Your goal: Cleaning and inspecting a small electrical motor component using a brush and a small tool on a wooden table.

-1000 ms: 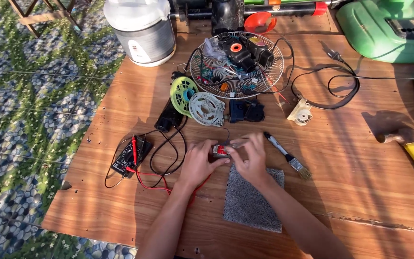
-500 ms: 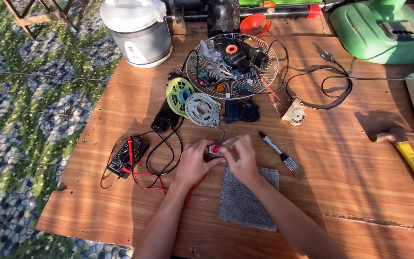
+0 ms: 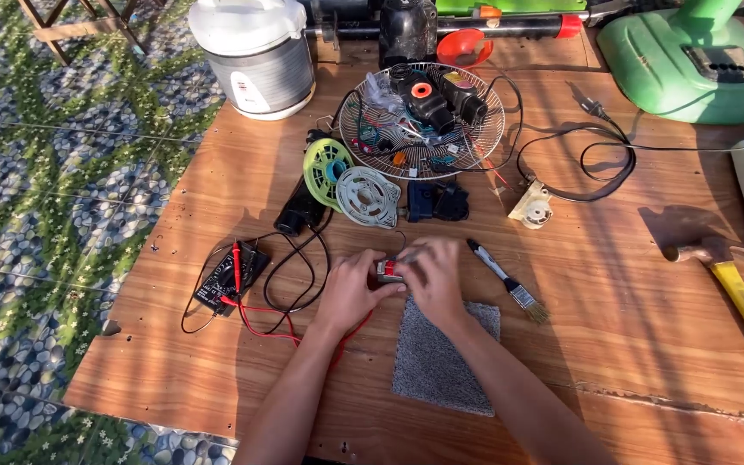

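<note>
Where both hands meet, the small red part (image 3: 388, 269) sits pinched between them.

Left hand (image 3: 350, 288), right hand (image 3: 432, 275) gripping small red-grey part (image 3: 388, 269).

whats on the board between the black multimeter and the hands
In the head view, looped black and red test leads lie on the wood between the black multimeter and the left hand; nothing else.

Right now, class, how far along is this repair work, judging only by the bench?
Done: small parts sit stripped out in the wire fan guard. In hand: the left hand and right hand together grip a small red and silver part. Left: the multimeter and brush lie untouched.
</note>
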